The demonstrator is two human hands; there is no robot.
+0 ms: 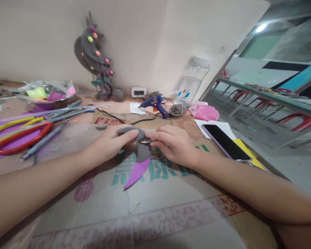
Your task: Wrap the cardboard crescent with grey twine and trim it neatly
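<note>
From where I stand, taking the worked piece as the middle of the dial and twelve as the wall, a purple crescent partly wound in gray yarn (143,152) sits between the person's two hands, above the printed brown cardboard (119,221) on the pinkish table (121,109). Its bare purple tip points towards seven o'clock. The left hand (112,141), at ten, grips the wound upper curve, thumb on top. The right hand (175,143), at two, pinches thumb and fingers together on a small, thin, dark item (145,141) against the crescent's edge; I cannot tell what it is.

A blue hot-glue gun (157,103) lies at one o'clock, a loose gray yarn ball (179,110) just beside it. Red-handled scissors (23,138) rest at nine, and a black-screened phone (226,142) at three.

I judge the step in hand to be covering the crescent with yarn, well along but unfinished at the tip. The next move calls for a steady left grip while the right works neatly along the wound edge, leaving no gaps
</note>
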